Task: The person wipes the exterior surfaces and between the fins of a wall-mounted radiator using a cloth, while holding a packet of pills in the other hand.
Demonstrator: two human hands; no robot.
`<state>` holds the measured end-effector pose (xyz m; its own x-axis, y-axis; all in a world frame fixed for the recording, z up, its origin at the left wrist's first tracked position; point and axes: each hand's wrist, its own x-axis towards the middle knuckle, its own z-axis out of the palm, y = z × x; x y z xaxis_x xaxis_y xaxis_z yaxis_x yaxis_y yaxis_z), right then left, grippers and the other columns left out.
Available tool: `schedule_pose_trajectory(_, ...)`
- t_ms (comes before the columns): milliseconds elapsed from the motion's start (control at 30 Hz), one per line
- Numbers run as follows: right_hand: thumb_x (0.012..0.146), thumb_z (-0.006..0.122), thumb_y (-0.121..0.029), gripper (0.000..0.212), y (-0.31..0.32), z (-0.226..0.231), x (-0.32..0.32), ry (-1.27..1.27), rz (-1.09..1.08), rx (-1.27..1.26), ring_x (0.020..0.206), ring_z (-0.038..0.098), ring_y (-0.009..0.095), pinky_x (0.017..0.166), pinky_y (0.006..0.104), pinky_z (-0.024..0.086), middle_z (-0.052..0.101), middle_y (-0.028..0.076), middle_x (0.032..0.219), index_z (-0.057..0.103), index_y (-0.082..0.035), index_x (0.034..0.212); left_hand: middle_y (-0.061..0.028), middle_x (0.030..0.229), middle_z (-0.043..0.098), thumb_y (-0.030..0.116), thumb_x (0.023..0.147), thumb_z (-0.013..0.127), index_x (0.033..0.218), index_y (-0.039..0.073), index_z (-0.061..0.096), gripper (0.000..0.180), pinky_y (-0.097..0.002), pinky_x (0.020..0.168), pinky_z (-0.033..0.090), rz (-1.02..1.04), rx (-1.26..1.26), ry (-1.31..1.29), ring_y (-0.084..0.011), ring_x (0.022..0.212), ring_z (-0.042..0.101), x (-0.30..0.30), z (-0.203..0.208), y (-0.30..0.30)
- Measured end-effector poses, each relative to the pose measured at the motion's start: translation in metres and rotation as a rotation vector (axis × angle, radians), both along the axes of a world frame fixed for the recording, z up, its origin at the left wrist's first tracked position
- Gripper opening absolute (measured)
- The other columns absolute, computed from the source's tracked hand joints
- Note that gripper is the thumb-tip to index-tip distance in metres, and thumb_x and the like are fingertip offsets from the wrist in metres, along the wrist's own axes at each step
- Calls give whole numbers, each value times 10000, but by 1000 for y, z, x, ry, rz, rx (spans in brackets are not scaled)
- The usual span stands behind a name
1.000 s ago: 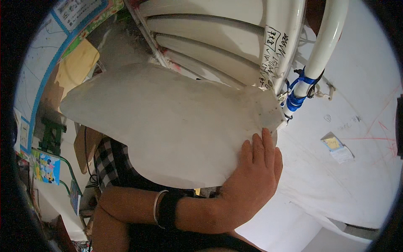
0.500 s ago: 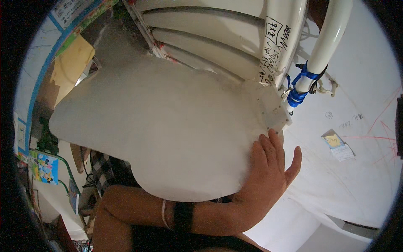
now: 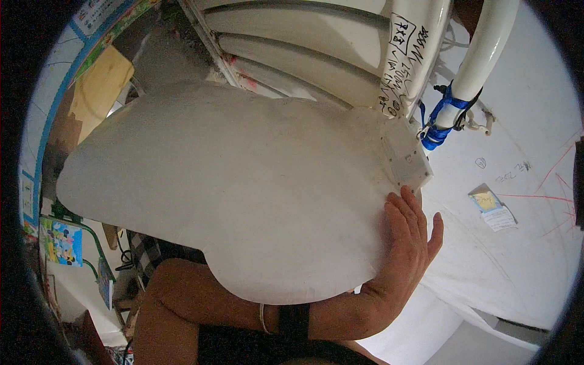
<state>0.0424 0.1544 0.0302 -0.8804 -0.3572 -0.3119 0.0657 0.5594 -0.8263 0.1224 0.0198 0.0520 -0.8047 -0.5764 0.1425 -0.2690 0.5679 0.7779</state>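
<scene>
A large off-white panel [image 3: 243, 194] with smooth, rounded lobes fills the middle of the view; what it belongs to does not show. At its right corner is a small pale plate [image 3: 406, 159] with several screw holes. My left hand [image 3: 398, 255] lies along the panel's right edge, below the plate, with its back towards me. Its fingers are stretched out, tips against the panel, and one digit is spread away to the right. The left forearm, with a thin light bracelet and a dark wristband [image 3: 294, 320], runs partly behind the panel's lower edge. My right hand does not show.
Curved grey bars [image 3: 292, 52] and a thick white post [image 3: 404, 55] with handwriting stand behind. A white tube [image 3: 471, 79] carries blue strapping [image 3: 439, 125]. On the right is a scribbled white wall [image 3: 505, 261]. A wooden board [image 3: 100, 91] and a colourful picture [image 3: 61, 242] are at the left.
The panel looks slightly larger, reaching further left and lower. My left hand has shifted a little right with the panel's right edge. The view has also shifted slightly.
</scene>
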Motion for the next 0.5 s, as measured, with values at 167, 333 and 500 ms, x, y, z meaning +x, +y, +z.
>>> schedule_pose_trajectory(167,798,582,-113,148,-3,0,-3,-2,-2,0,729,529,134,637,259,416,595,92,841,602,21,857,-330,1174,448,283,855,383,1286,70,336,483,-508,882,368,26,-27,-38,-391,1009,511,1,1,5)
schedule_pose_trajectory(333,798,581,-112,146,-5,1,-2,1,-3,-3,733,529,135,637,258,416,593,93,847,600,21,857,-328,1177,446,286,855,381,1282,71,341,479,-509,884,366,38,-40,-59,-394,1015,506,0,1,6)
schedule_pose_trajectory(500,798,580,-110,145,-5,-1,0,10,1,0,736,529,136,638,258,416,591,94,853,598,21,858,-329,1184,441,293,857,380,1280,70,343,480,-512,886,363,34,-12,-39,-396,1018,505,1,-1,5)
